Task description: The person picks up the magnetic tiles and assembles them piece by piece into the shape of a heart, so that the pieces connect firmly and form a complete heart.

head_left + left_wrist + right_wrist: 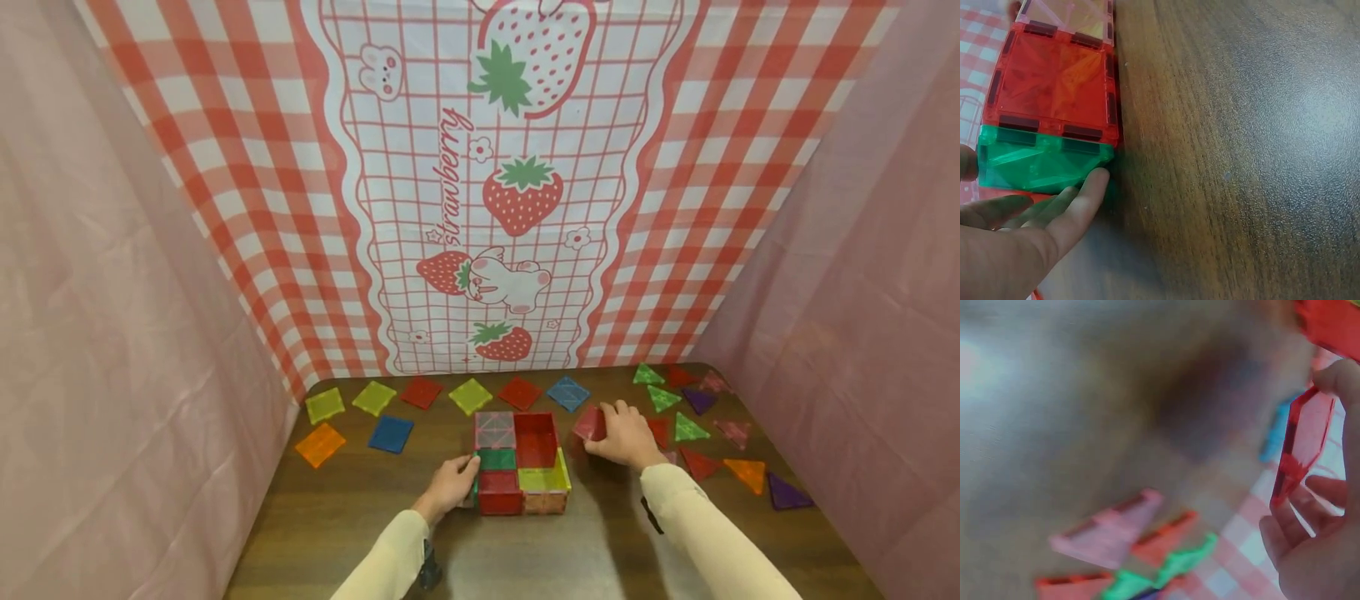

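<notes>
At the middle of the table stands a boxy structure of translucent magnetic tiles point(498, 493), with red, green, yellow, orange and pale pink sides. My left hand point(450, 483) holds its left side, the thumb on the upper edge. In the left wrist view, the fingers and thumb lie about a green magnetic tile point(1041, 161) beside a red tile point(1054, 78). To the right of the structure, my right hand point(624, 437) pinches a pinkish-red magnetic tile point(588, 423) between thumb and fingers. The right wrist view shows this tile point(1304, 440) tilted, off the table.
Square tiles lie in a row behind the structure, among them a blue one point(567, 393) and a red one point(520, 393). Another blue square point(391, 434) and an orange square point(320, 445) lie left. Several triangular tiles, including a purple triangle point(787, 492), spread over the right side.
</notes>
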{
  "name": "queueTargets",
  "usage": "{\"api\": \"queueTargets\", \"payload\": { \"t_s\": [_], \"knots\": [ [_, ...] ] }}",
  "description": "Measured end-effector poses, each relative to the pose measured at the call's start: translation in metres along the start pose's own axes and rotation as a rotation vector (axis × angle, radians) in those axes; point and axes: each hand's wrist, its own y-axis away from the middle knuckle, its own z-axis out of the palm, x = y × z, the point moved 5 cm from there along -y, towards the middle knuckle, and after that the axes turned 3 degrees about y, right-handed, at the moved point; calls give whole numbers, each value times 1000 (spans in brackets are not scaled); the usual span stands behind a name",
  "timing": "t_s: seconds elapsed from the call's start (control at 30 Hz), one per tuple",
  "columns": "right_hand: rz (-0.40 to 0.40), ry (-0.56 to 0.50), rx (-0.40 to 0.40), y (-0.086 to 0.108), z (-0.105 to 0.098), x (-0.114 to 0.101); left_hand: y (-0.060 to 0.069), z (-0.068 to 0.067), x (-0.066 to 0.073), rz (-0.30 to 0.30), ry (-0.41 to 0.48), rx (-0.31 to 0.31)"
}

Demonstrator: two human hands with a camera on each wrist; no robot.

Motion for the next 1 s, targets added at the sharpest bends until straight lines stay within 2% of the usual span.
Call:
{"api": "queueTargets", "payload": {
  "t_s": [0.2, 0.3, 0.4, 0.5, 0.7, 1.0],
  "knots": [
    [-24, -113, 85, -27, -37, -24, 0, 0, 2, -6, -43, 6],
    [-85, -173, 79, -33, -48, -44, 0, 0, 1, -13, -68, 13],
    [-150, -190, 39, -35, -52, -62, 0, 1, 1, -19, -82, 20],
    [-203, -159, -24, -35, -47, -74, 0, 1, 2, -11, -88, 30],
    [-256, -114, -165, -29, -20, -86, 0, 3, 0, -10, -103, 23],
    [-352, -138, -182, -28, -3, -102, 0, 3, 2, -14, -97, 35]
  ]
}}
